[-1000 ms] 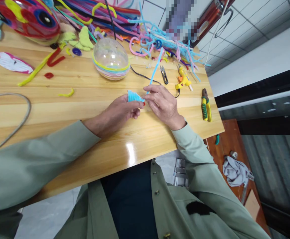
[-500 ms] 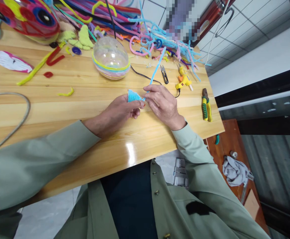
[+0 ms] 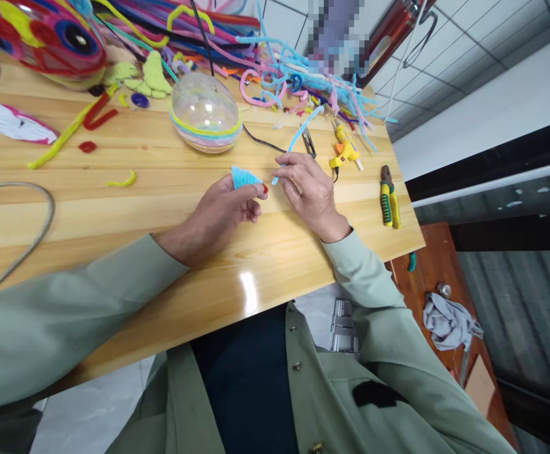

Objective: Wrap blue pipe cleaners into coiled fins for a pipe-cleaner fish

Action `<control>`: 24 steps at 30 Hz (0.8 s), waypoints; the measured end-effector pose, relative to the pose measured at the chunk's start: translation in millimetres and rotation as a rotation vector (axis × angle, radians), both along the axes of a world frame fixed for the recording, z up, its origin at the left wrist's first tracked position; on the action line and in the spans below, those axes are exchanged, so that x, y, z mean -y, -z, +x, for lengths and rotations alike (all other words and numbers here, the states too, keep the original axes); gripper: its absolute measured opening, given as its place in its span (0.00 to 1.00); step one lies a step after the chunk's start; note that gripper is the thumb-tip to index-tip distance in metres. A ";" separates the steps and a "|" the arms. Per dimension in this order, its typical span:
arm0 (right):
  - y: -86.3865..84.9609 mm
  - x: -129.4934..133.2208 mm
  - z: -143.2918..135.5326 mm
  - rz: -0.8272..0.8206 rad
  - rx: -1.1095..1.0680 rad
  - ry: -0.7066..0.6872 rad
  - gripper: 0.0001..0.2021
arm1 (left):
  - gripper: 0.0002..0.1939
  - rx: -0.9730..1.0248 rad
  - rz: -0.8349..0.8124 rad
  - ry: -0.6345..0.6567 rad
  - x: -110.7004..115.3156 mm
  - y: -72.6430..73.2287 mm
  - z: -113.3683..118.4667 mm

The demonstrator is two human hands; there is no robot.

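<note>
My left hand [image 3: 222, 211] pinches a small blue fan-shaped piece [image 3: 243, 177] with ridged rows, between thumb and fingers; a bit of red shows at the thumb tip. Just to its right, my right hand [image 3: 310, 192] grips a light blue pipe cleaner [image 3: 299, 133] between thumb and fingers. Its short lower end pokes out below the fingertips, apart from the fan piece, while its long end rises up and right, crossing over black thread snips [image 3: 308, 142] on the wooden table [image 3: 171, 208].
Beyond the hands stands a clear plastic egg-shaped shell [image 3: 205, 110] banded with coloured strips. A yellow glue gun [image 3: 345, 151] and pliers [image 3: 389, 198] lie to the right. Pipe cleaners [image 3: 298, 75] heap along the back; a colourful fish-like model [image 3: 48, 41] sits back left.
The pipe cleaner's lower end has come away from the fan piece. A gap has opened between my hands, the left having shifted slightly left.
</note>
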State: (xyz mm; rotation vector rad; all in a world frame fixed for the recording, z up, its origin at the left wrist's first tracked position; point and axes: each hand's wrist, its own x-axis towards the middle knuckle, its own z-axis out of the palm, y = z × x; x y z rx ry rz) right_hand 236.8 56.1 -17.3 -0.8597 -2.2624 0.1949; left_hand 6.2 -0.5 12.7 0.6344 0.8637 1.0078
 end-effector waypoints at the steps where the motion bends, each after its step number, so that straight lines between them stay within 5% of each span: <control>1: 0.4 -0.2 0.0 -0.002 0.007 0.005 0.12 | 0.07 0.005 -0.008 -0.028 -0.5 -0.1 0.0; 7: -1.6 2.6 -3.7 0.034 0.033 0.008 0.10 | 0.05 -0.129 0.032 -0.129 -4.5 -1.5 -2.1; 24: -6.3 4.8 -4.4 0.103 0.037 -0.023 0.10 | 0.07 -0.179 0.154 -0.079 -6.7 6.6 -1.7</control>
